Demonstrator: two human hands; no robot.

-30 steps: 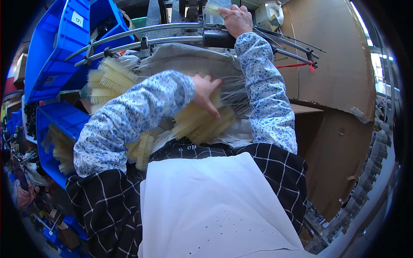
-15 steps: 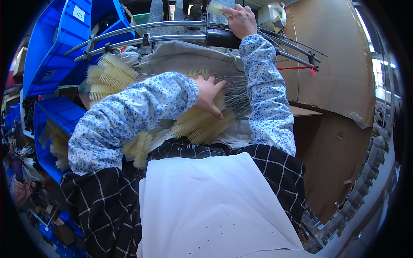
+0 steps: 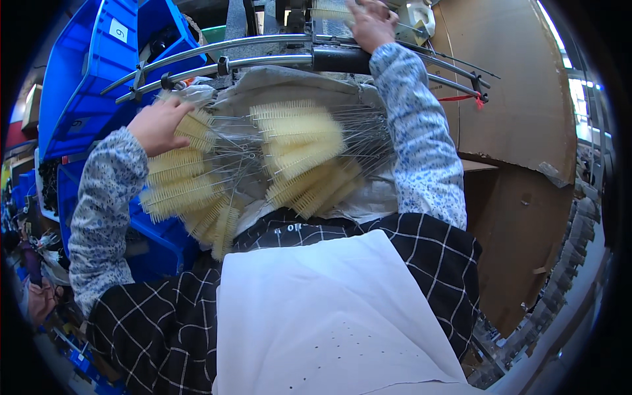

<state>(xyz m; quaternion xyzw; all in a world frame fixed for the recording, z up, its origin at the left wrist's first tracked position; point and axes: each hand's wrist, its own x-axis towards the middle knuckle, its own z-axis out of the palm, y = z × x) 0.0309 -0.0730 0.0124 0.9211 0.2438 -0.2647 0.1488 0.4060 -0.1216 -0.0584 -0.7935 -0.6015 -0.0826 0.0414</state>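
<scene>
My left hand (image 3: 158,125) is over the upper part of the left pile of brushes (image 3: 181,194), thumb and fingers apart around bristles at its top. These are pale yellow bristle brushes on thin twisted wire stems. A second pile of brushes (image 3: 296,141) lies in the middle on grey-white cloth, its stems pointing right. Beyond the curved metal rails, my right hand (image 3: 373,26) is closed on a brush (image 3: 331,9); its bristles show left of the fingers and a thin wire to the right. The fingertips are partly cut off by the picture's upper edge.
Two curved metal rails (image 3: 263,62) with a black sleeve (image 3: 341,60) cross in front of me. Blue plastic bins (image 3: 89,82) stand at left. Large cardboard (image 3: 507,92) walls the right side, with a red tie (image 3: 479,102) on the rail end.
My left hand has moved left from the middle pile to the left pile, uncovering the middle brushes. My right hand stays beyond the rails, and more of its brush now shows.
</scene>
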